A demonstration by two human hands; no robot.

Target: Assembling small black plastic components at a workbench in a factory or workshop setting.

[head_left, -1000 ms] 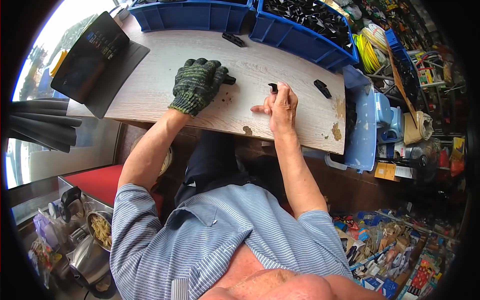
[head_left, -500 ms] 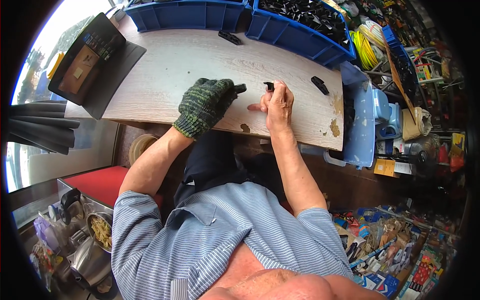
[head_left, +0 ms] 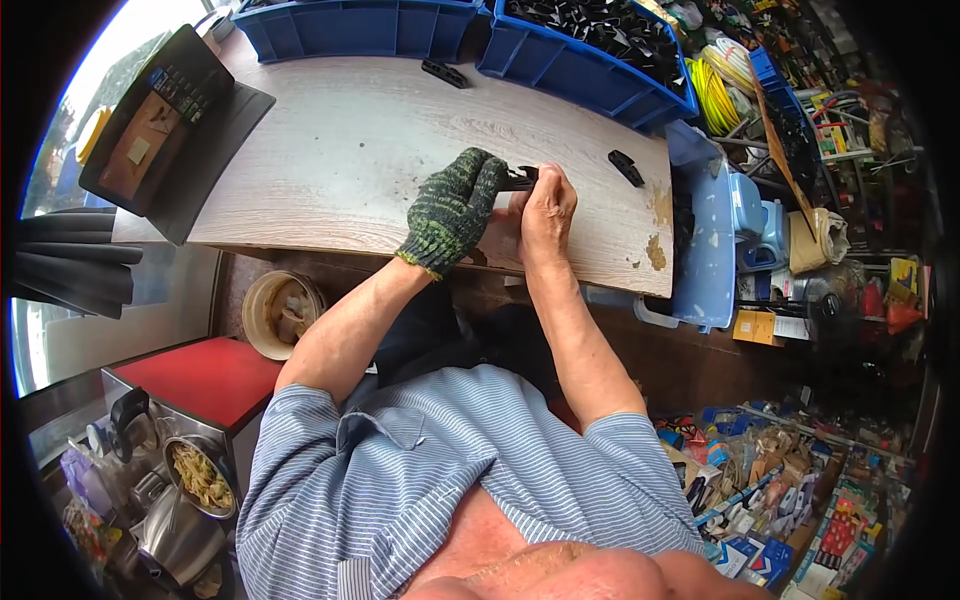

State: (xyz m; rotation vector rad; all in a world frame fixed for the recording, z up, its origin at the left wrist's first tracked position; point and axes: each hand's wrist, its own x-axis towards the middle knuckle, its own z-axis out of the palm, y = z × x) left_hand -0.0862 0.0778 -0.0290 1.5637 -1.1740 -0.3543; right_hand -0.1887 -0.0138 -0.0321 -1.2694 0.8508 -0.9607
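Observation:
My left hand [head_left: 455, 212], in a green and black knitted glove, is closed round a small black plastic piece [head_left: 518, 180] at its fingertips. My bare right hand [head_left: 547, 215] is closed at the other end of the black plastic, thumb on top. Both hands meet over the front part of the wooden table [head_left: 330, 175]. The fingers hide most of what they grip, so I cannot tell where one black piece ends and another begins. Two similar black plastic parts lie on the table, one [head_left: 444, 73] at the back and another [head_left: 626, 168] to the right.
Along the back edge stand two blue crates, the left one [head_left: 350, 35] and the right one [head_left: 580, 75] full of black parts. A tablet [head_left: 150, 135] in a dark case leans at left. A blue bin [head_left: 705, 250] adjoins the right edge. Below left is a bucket [head_left: 262, 318].
My left hand has moved right, bringing its black piece against the one in my right hand. The hands were apart before. The whole view has shifted slightly.

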